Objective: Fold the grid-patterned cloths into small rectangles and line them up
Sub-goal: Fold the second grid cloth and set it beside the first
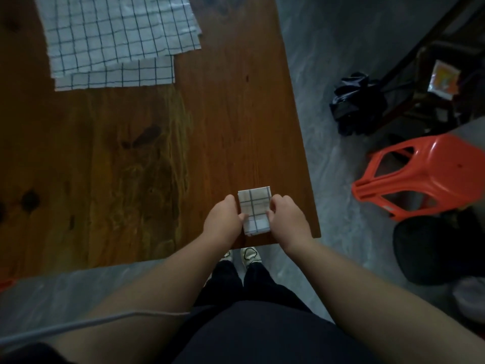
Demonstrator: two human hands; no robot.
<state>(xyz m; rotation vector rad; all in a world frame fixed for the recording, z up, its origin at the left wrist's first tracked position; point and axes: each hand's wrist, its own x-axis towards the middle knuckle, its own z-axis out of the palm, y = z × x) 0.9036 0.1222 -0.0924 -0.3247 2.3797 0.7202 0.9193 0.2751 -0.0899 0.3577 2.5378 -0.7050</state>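
Viewpoint: looking down past the person's own dark-clothed body and bare forearms to a wooden table [131,158].
Left hand [223,219]: curled against the left edge of the folded cloth [255,212], fingers partly closed and pinching that side.
Right hand [287,218]: mirrors it on the right edge, fingers bent in, gripping lightly.
Folded cloth: a small grid-patterned rectangle lying flat near the table's front right corner; both hands appear to be squaring its edges and setting its position, probably as the start of a row.
Unfolded cloths [118,40]: a loose overlapping stack lying flat at the far left of the table, well apart, likely awaiting folding.
Floor beyond: an orange plastic stool [420,177] on its side, right of the table.
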